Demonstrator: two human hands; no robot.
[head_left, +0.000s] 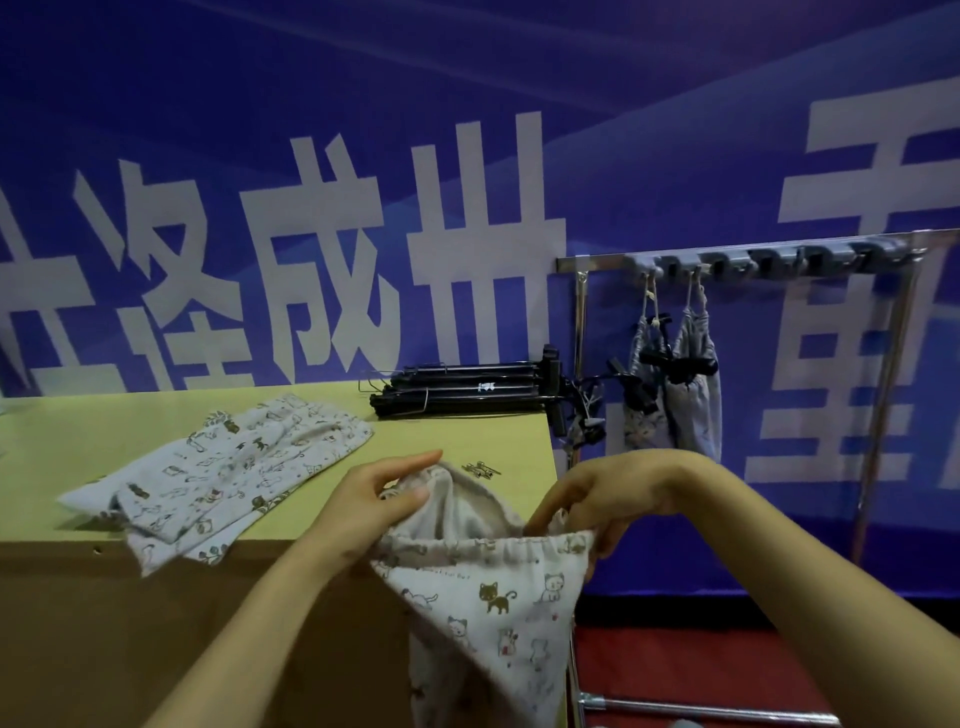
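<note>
Blue banner backs the counter (78, 431); spare bags (223, 467) lie beyond the left hand (384, 493), which pinches the bag's (493, 613) far rim. The right hand (608, 499) grips its right rim. The bag hangs below both hands, its mouth stretched between them.

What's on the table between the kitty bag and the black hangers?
A few small metal pieces lie on the table between the cat-print bag and the black hangers, seen in the head view.

Blue banner (649, 156) carries large white Chinese characters, including "成".
</note>
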